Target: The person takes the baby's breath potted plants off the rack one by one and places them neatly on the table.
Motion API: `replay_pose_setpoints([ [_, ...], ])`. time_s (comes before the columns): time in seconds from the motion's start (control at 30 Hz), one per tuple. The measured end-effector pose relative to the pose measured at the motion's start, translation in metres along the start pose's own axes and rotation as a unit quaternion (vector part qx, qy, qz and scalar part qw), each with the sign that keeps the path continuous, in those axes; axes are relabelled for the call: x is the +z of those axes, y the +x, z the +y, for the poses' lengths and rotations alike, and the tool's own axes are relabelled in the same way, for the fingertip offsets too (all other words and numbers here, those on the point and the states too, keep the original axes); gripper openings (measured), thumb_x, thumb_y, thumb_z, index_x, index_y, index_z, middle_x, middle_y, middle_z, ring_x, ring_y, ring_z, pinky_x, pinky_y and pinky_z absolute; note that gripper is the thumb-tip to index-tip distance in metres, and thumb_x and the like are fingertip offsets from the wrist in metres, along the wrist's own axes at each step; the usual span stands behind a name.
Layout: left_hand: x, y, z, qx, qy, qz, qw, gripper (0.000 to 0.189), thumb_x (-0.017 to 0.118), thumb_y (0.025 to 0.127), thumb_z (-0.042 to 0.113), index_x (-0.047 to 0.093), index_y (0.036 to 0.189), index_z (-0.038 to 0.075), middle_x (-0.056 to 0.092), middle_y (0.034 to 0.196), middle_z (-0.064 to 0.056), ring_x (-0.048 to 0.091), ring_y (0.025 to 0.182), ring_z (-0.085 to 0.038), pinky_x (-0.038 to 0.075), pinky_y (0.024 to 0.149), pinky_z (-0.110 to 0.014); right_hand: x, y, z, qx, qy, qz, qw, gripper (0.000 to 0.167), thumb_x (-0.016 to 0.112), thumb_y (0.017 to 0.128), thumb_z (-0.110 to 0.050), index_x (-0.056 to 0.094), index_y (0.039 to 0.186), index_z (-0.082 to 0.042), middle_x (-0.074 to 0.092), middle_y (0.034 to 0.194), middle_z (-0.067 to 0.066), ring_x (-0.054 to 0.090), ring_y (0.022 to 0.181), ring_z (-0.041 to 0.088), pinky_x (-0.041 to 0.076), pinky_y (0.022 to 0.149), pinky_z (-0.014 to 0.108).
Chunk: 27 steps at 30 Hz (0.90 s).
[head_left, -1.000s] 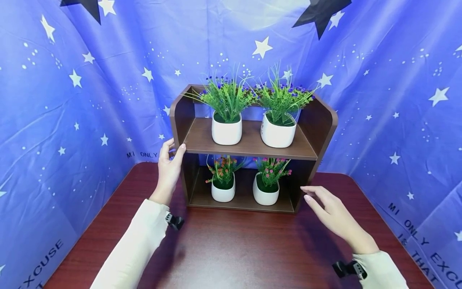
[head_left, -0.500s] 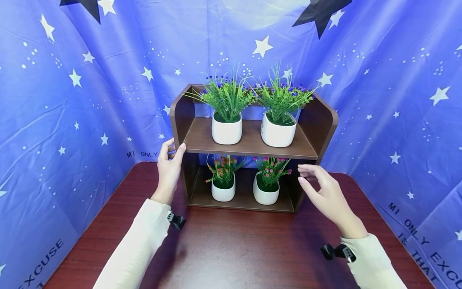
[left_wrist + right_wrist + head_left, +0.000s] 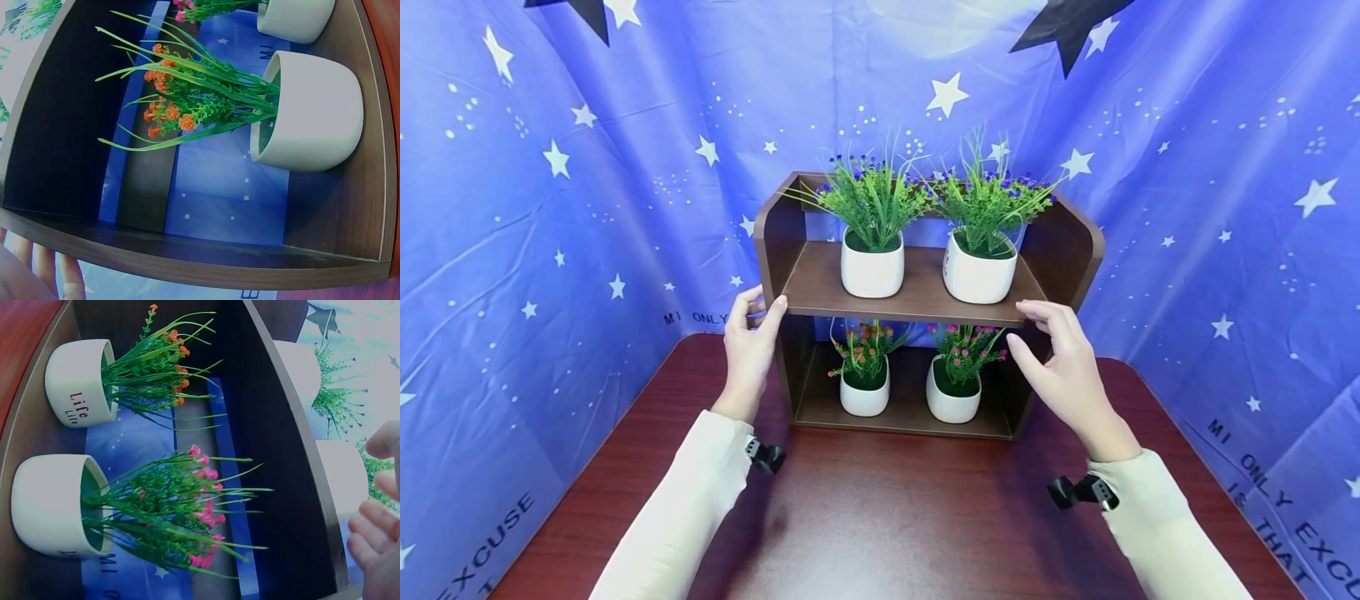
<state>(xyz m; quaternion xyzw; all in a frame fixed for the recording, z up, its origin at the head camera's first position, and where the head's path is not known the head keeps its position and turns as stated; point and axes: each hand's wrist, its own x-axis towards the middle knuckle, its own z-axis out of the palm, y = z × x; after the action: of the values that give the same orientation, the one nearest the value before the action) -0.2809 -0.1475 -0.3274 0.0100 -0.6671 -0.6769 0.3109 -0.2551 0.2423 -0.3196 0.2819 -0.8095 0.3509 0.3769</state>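
A two-tier brown wooden shelf (image 3: 917, 310) stands on the table. My left hand (image 3: 751, 350) holds its left side panel, thumb at the front edge and fingers on the outer side. The right hand (image 3: 1063, 367), fingers loosely bent and holding nothing, is at the right end of the upper board; whether it touches is unclear. Two white pots with purple-flowered plants, a left pot (image 3: 872, 271) and a right pot (image 3: 979, 275), sit on the upper board. Below stand a white pot with orange flowers (image 3: 319, 112) and another with pink flowers (image 3: 50, 503).
The dark red table (image 3: 880, 517) extends in front of the shelf. A blue star-printed curtain (image 3: 647, 167) hangs behind and on both sides. A black wrist camera (image 3: 765, 456) sits on the left wrist, another camera (image 3: 1082, 492) on the right.
My right hand has risen and shifted left, from beside the lower right panel to the right end of the upper board. The left hand, shelf and pots stay in place.
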Motion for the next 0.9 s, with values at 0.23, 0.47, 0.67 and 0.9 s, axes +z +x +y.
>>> replay_pose_setpoints([
  [0.23,-0.001,-0.005,0.01,0.001,0.004,-0.002,1.0,0.039,0.072,0.091,0.014,0.063,0.126,-0.001,0.054,0.091,0.001,0.053,0.084,-0.014,0.044,0.071,-0.021,0.002,0.015,-0.002,0.076,-0.004,-0.049,0.9959,0.066,0.073,0.091,-0.011,0.04,0.148,-0.001,0.045,0.144,0.019,0.045,0.132,0.037,0.036,0.109,0.051],
  [0.47,0.0,0.003,-0.007,-0.01,-0.004,0.009,0.9999,0.038,0.072,0.092,0.013,0.063,0.127,0.001,0.052,0.093,0.001,0.052,0.086,-0.017,0.044,0.073,-0.023,0.001,0.037,-0.007,0.159,0.038,-0.101,0.9814,0.08,0.069,0.096,-0.026,0.023,0.156,-0.003,0.029,0.155,0.022,0.033,0.141,0.04,0.03,0.112,0.056],
  [0.67,0.0,0.011,-0.026,-0.003,-0.013,0.013,0.9998,0.038,0.075,0.09,0.021,0.066,0.125,0.007,0.053,0.093,0.002,0.052,0.086,-0.013,0.043,0.074,-0.024,0.0,0.055,-0.01,0.229,0.108,-0.121,0.9599,0.089,0.068,0.096,-0.031,0.01,0.16,-0.007,0.02,0.161,0.019,0.026,0.146,0.036,0.024,0.115,0.055],
  [0.9,0.001,0.012,-0.031,0.009,-0.014,0.022,0.9996,0.038,0.078,0.088,0.025,0.068,0.121,0.009,0.056,0.092,0.001,0.055,0.086,-0.017,0.045,0.073,-0.026,0.006,0.072,-0.009,0.3,0.16,-0.106,0.9346,0.101,0.07,0.093,-0.04,0.0,0.161,-0.014,0.018,0.162,0.015,0.024,0.148,0.029,0.023,0.118,0.049],
])
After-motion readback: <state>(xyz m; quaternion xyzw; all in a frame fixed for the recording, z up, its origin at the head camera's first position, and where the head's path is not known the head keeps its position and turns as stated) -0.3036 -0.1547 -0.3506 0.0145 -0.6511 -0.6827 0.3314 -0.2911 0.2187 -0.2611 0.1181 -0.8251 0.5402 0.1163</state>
